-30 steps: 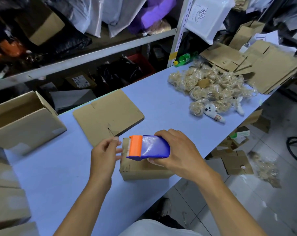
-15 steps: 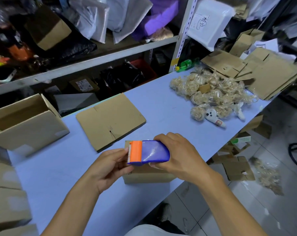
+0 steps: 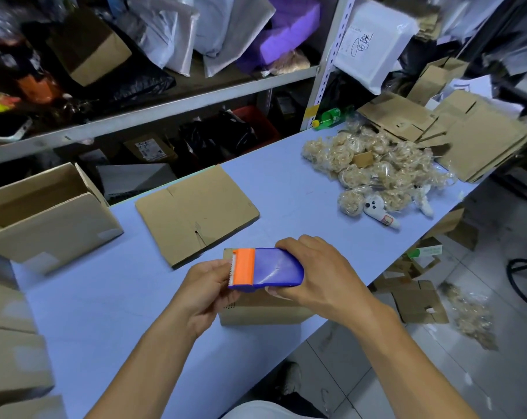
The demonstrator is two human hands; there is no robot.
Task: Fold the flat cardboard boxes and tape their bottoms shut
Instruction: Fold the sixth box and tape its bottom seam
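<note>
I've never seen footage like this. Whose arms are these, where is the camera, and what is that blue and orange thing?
No machine here: a person wears a camera on the head, looking down at their own bare hands. The right hand grips a blue and orange tape dispenser; the left hand has its fingers at the dispenser's orange toothed end. Under the dispenser stands a small folded cardboard box on the pale blue table. Behind it lies a flat cardboard box, and to the right a pile of bagged items.

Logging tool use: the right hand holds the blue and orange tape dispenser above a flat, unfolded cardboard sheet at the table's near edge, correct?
Not quite. In the head view the right hand holds the tape dispenser above a folded-up small box, not a flat sheet; the flat cardboard lies farther back.
</note>
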